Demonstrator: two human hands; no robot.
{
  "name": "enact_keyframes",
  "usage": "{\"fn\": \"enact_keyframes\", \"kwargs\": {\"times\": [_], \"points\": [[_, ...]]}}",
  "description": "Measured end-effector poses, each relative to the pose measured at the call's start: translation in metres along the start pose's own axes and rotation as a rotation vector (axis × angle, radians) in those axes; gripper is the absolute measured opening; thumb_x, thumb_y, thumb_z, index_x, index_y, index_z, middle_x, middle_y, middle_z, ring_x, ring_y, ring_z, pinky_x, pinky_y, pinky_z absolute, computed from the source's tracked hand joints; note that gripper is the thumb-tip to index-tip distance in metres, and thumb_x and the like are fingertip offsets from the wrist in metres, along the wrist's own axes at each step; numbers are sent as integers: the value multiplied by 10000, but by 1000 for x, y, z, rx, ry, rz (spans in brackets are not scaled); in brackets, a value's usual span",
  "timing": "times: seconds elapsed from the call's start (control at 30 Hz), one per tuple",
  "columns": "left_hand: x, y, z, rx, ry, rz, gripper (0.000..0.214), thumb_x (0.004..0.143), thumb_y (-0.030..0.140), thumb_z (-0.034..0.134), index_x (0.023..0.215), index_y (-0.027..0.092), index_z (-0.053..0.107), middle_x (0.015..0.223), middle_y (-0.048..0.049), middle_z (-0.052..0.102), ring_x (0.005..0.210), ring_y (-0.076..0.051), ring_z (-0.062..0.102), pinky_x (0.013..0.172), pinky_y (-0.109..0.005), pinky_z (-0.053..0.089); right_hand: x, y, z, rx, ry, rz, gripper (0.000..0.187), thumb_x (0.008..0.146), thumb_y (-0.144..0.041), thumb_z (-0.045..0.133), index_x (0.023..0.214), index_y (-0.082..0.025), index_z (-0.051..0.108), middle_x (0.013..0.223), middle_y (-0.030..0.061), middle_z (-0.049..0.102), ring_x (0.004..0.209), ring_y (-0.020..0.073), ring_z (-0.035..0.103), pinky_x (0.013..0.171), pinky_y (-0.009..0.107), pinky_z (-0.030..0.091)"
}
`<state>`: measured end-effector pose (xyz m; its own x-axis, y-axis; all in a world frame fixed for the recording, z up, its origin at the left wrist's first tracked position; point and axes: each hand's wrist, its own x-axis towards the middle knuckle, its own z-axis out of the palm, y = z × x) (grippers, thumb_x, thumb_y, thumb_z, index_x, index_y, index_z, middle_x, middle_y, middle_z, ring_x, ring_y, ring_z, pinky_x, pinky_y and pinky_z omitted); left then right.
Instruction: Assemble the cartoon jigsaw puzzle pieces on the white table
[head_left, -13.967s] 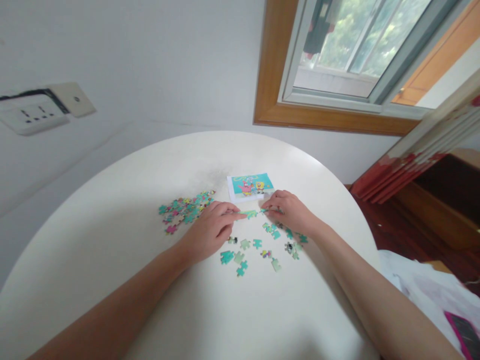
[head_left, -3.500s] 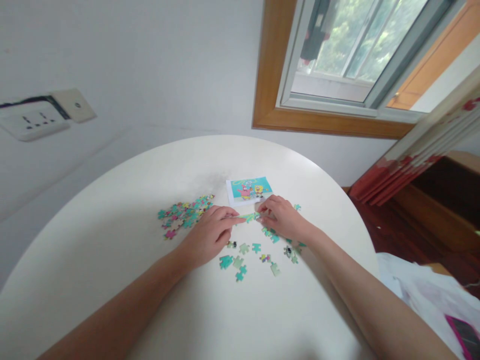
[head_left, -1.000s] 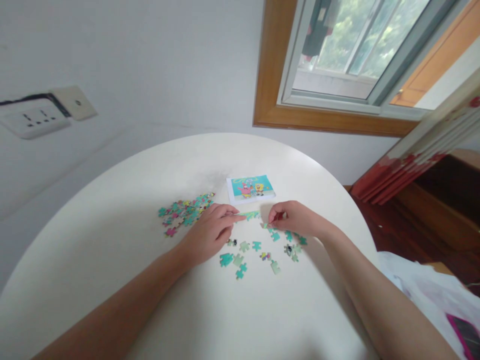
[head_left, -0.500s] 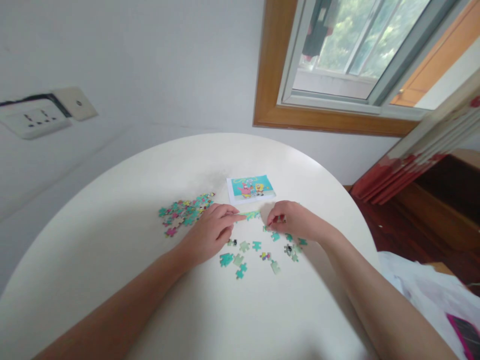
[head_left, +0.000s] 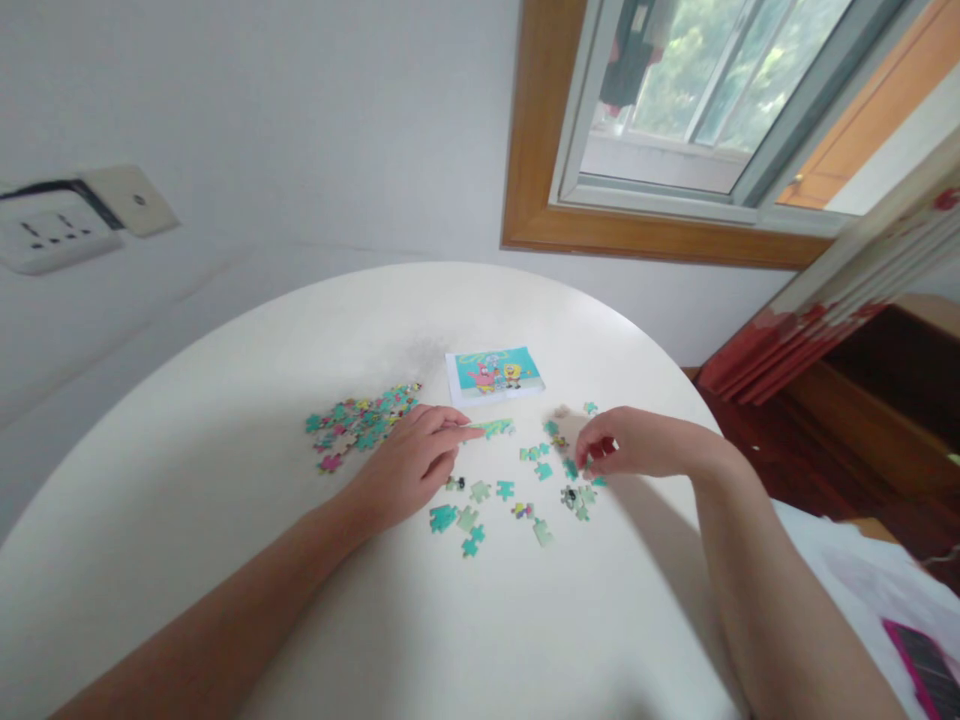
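Observation:
My left hand (head_left: 412,465) lies on the table, fingers stretched, its index fingertip touching a joined strip of green and teal puzzle pieces (head_left: 496,428). Beside that hand is a heap of mixed puzzle pieces (head_left: 367,425), partly hidden by it. Over the right side of the loose pieces, my right hand (head_left: 616,442) is curled, thumb and fingers brought together low at a teal puzzle piece (head_left: 571,469). Whether anything is pinched there cannot be made out. Single pieces are scattered between and in front of both hands, among them a pale green piece (head_left: 543,533).
A picture card (head_left: 496,374) with cartoon figures lies behind the strip on the round white table (head_left: 337,610). A wall with a socket (head_left: 60,232) and a wood-framed window (head_left: 660,235) stand behind. To the right are a red and white curtain (head_left: 780,345) and a white plastic sheet (head_left: 840,570).
My right hand has moved right, away from the small teal piece near the strip, uncovering several pieces on the table. My left hand keeps its place at the strip. The view has shifted slightly.

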<state>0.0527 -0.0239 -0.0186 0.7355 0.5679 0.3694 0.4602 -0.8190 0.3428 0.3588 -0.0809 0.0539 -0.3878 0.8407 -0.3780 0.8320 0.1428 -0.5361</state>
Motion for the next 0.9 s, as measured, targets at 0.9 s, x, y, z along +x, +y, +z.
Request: {"fn": "enact_keyframes", "kwargs": {"times": [0.9], "points": [[0, 1, -1, 7, 2, 6, 386, 902, 129, 383, 1177, 218, 639, 1143, -79, 583, 1068, -231, 510, 946, -392, 408, 5, -29, 18, -112, 51, -68, 137, 750, -259, 658, 861, -227, 731, 745, 2, 656, 612, 117, 536, 591, 237, 373]]}}
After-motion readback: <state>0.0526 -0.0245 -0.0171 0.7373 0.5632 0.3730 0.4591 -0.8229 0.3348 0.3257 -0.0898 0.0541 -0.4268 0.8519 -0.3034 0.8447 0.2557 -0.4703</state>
